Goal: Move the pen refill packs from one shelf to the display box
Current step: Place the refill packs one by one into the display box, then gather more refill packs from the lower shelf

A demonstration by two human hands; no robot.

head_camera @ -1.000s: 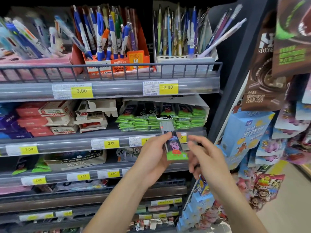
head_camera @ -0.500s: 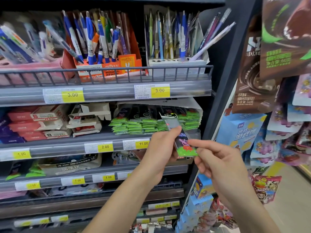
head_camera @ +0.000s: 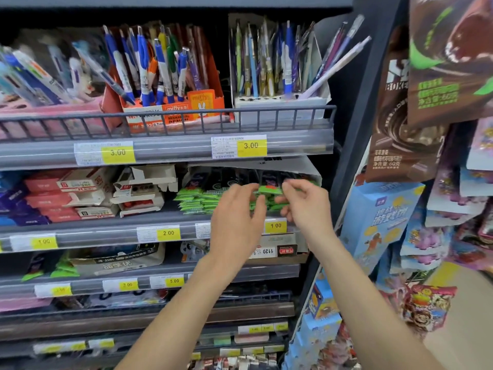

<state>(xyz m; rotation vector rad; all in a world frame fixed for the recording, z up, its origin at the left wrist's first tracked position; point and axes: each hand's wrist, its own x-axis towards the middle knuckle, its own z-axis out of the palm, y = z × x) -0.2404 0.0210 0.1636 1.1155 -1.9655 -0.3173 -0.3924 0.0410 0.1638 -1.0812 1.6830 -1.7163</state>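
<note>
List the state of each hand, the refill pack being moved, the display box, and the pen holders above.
left hand: raised at the display box, fingers on the pack
right hand: fingers curled, pinching the pack's right end
refill pack: held flat between both hands, atop the stacked packs
display box: open at the front, stacked with green-ended packs
orange pen box: upright, full of pens
white pen holder: upright, holding pens
</note>
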